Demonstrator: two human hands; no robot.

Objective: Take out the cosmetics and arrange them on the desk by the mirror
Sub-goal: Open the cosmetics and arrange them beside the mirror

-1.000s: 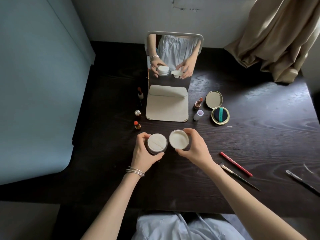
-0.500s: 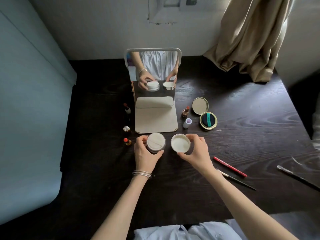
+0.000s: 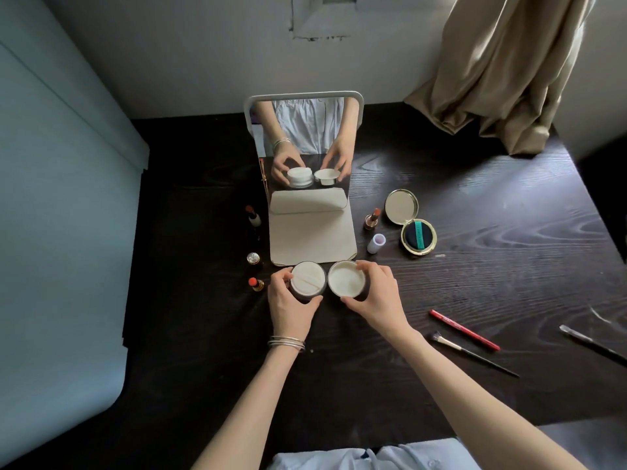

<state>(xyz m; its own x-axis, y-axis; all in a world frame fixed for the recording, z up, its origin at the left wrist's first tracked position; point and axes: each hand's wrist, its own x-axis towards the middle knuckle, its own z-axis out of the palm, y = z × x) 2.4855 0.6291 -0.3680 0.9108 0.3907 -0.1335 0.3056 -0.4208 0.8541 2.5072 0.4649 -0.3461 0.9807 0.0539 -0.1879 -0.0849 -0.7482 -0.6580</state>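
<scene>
L hand (image 3: 288, 308) grips a powder jar (image 3: 307, 282), thumb and fingers curled round its sides, white puff w/ a strap showing on top. R hand (image 3: 378, 298) holds the jar's lid (image 3: 346, 279) upturned, pale inside facing up, fingers curled at the far rim and thumb at the near rim. Jar and lid sit side by side, nearly touching, low over the dark bench (image 3: 492, 283); can't tell if they rest on it. Silver bangles (image 3: 286, 343) on the L wrist. Just beyond both hands: cream base of the folding mirror (image 3: 307, 130), which reflects hands, jar and lid. Left of the L hand, three lipsticks in a row: orange one (image 3: 256, 284) nearest, a gem-topped cap (image 3: 253, 258) next, a third (image 3: 252, 216) farthest. Beyond the R hand, to its right: small lilac tube (image 3: 376, 243), a bronze lipstick (image 3: 371, 219), open gold compact (image 3: 410, 221) w/ dark puff. Right of the R forearm: red pencil (image 3: 464, 330), a makeup brush (image 3: 471, 353), another brush (image 3: 592, 343) near the edge. Beige curtain (image 3: 502, 69) far right.
</scene>
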